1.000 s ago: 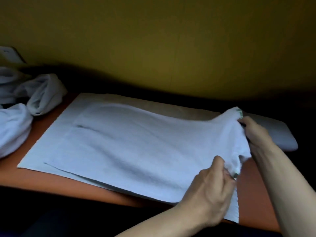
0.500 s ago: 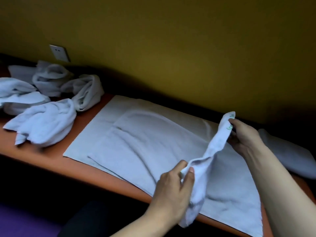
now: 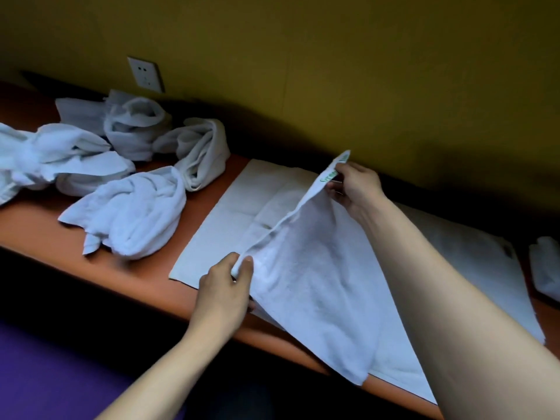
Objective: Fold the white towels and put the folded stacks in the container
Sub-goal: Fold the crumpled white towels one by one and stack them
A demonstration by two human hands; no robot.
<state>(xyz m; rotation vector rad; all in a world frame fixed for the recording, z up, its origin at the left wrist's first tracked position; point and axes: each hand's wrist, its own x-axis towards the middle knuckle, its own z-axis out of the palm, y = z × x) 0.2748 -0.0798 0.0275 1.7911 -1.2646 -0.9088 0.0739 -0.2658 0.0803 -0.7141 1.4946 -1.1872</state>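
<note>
Two hands in shot, both busy on one white towel (image 3: 318, 283). Left hand (image 3: 224, 294) w/ thumb & fingers in a narrow pinch grip on the near corner of the lifted edge, just above the desk (image 3: 39, 234) front. Right hand (image 3: 356, 187) pinching the far corner, the one w/ green lettering, held up over the back of the desk. Edge stretched taut between the two grips, rest of the towel draped down toward the right, tail hanging past the desk's front edge.

Under it: one flat sheet (image 3: 230, 213), spread, approx. parallel to the desk front. Left side: heap of crumpled towels (image 3: 127, 213), approx. five or six lumps, exact count hard to call, some touching. Far right: one more white bundle (image 3: 545, 268), partly cut off by the frame. One wall socket (image 3: 145, 74) above the heap.

Vs. half a sec ago: edge pulled straight now, no more sag in the middle; both hands swung left across the sheet; view shifted too, more of the heap showing.

Room: bare orange strip between heap & sheet, another along the front edge left of the left hand. Back of the desk in shadow, can't tell what's there.
</note>
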